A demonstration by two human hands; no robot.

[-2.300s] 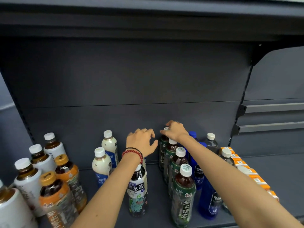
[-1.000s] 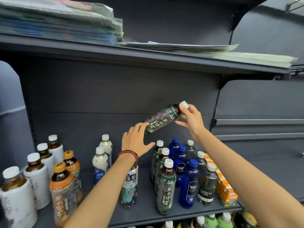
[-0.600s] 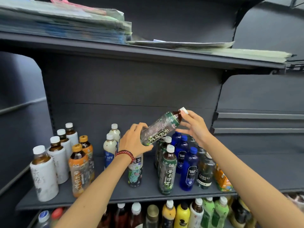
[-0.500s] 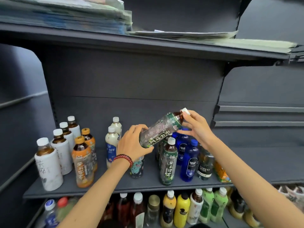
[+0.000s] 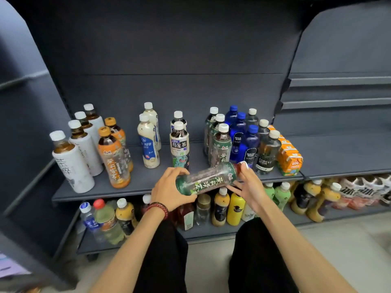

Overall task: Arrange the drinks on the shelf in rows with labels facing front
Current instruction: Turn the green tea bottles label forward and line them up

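Tea bottle [image 5: 206, 179] sideways between left hand [image 5: 169, 188] and right hand [image 5: 250, 187]

Dark grey shelf [image 5: 148, 182], upright bottles [image 5: 178, 144] in rows, orange cartons [image 5: 289, 159]
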